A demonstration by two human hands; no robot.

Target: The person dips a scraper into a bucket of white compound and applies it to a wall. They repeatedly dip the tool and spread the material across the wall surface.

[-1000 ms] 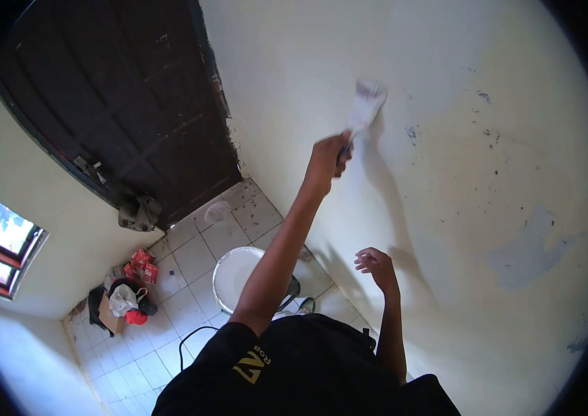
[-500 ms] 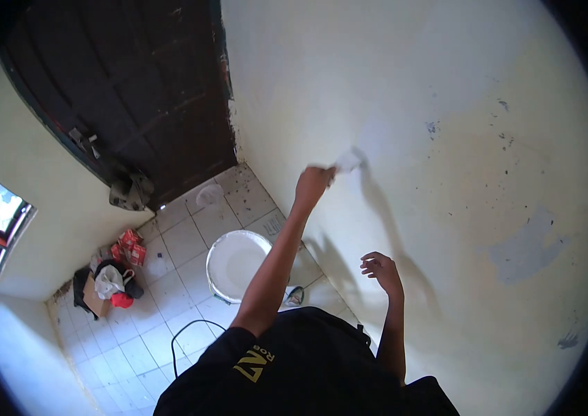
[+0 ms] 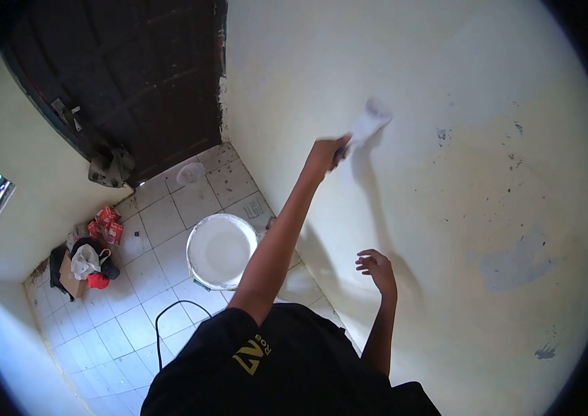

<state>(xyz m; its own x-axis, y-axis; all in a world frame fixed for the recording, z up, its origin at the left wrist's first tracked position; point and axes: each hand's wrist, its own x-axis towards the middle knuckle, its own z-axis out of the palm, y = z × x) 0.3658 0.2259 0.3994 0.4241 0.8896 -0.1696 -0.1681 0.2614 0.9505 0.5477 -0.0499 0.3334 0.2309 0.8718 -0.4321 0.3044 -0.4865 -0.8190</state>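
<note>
Painting: paintbrush (image 3: 369,125) gripped by left hand (image 3: 324,157), pressed to wall (image 3: 446,208).
Right hand (image 3: 376,267): open, empty, near wall.
Floor: paint bucket (image 3: 220,250) set on tiles (image 3: 162,222) below wall.

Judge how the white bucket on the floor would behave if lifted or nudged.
The bucket looks wide and low on flat tiles, so it would probably slide rather than tip. Its inside shows white, seemingly paint, so it is likely heavy and could slosh. No lid shows, so a sharp nudge might spill it.
</note>
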